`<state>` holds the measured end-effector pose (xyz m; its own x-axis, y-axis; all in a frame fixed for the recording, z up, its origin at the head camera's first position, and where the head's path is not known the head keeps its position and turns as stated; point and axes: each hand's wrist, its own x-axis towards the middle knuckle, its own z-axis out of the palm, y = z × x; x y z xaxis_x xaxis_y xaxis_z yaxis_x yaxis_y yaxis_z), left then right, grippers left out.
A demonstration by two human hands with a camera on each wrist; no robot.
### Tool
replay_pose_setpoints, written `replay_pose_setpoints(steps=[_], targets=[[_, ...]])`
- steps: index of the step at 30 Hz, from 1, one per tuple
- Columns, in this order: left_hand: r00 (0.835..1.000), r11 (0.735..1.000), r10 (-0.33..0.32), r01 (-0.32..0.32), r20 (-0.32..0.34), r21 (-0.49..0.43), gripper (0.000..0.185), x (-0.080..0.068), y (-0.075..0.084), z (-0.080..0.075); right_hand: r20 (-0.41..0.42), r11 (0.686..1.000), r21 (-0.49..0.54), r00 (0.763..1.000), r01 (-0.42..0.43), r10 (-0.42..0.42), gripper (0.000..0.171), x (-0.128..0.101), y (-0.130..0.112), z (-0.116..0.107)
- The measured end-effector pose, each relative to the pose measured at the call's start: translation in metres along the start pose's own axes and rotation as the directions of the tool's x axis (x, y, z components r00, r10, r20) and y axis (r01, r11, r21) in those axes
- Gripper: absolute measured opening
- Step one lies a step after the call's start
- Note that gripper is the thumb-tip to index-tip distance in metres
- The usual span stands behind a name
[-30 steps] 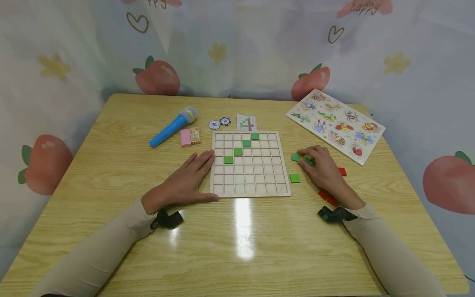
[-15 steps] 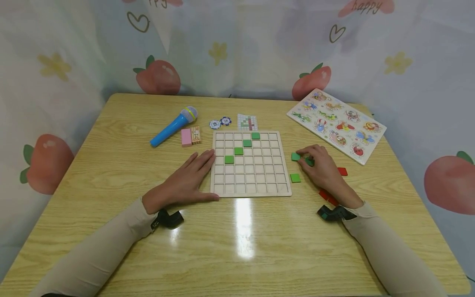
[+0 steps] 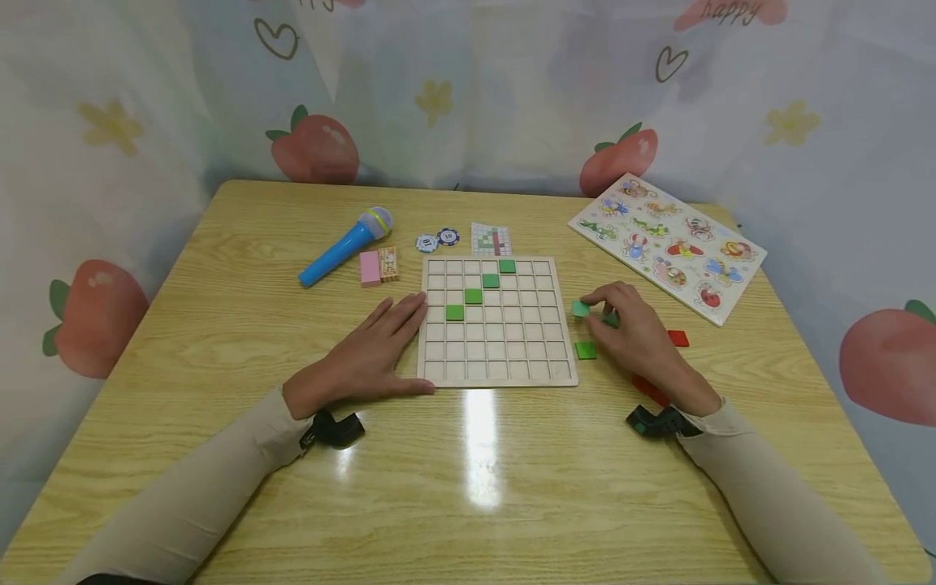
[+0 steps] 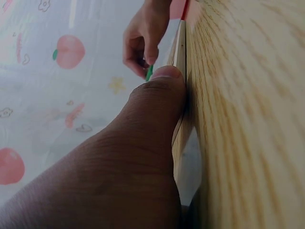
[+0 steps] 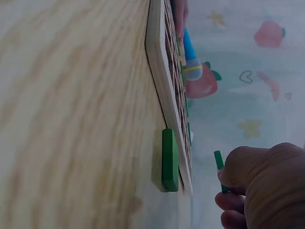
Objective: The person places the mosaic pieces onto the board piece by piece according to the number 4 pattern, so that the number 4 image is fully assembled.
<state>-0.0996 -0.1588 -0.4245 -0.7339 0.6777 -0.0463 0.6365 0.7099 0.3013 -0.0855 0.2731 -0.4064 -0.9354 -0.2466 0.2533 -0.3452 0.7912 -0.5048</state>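
Observation:
My right hand (image 3: 632, 337) pinches a green square tile (image 3: 581, 308) between thumb and fingers, just off the right side of the wooden grid board (image 3: 497, 348). In the right wrist view, that tile is raised above the table. A lighter green tile (image 3: 586, 350) lies by the board's right edge, and a darker green one (image 3: 610, 319) shows partly beneath the right hand. Four squares in a diagonal on the board carry green tiles, among them a light green tile (image 3: 455, 313). Fingers straight, my left hand (image 3: 366, 357) rests against the board's left edge, thumb at its near corner.
Red tiles (image 3: 678, 338) lie around the right wrist, partly hidden. Behind the board are a small pattern card (image 3: 491, 240) and two poker chips (image 3: 448, 236). A blue toy microphone (image 3: 340, 252), a pink block (image 3: 370, 269) and an insect puzzle board (image 3: 669, 244) lie farther out.
The green tile, lying flat on the table earlier, is now tilted and lifted in my right hand's pinch. My left hand stays at the board. The whole head view has shifted slightly.

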Motion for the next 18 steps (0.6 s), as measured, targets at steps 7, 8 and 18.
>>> replay_pose_setpoints(steps=[7, 8, 18], targets=[[1.000, 1.000, 0.004, -0.004, -0.007, -0.004, 0.130, 0.001, -0.002, 0.003, 0.061, 0.995, -0.002, 0.993, 0.104, -0.103, 0.025, 0.005, -0.018, -0.004], [1.000, 1.000, 0.003, -0.003, -0.007, -0.005, 0.130, 0.000, -0.001, 0.003, 0.065, 0.993, -0.006, 0.991, 0.119, -0.118, 0.025, 0.006, -0.022, -0.004], [1.000, 1.000, -0.004, 0.004, 0.004, -0.006, 0.129, 0.000, -0.001, 0.001, 0.111, 0.978, 0.013, 0.971, 0.210, -0.210, 0.021, 0.020, -0.048, 0.003]])
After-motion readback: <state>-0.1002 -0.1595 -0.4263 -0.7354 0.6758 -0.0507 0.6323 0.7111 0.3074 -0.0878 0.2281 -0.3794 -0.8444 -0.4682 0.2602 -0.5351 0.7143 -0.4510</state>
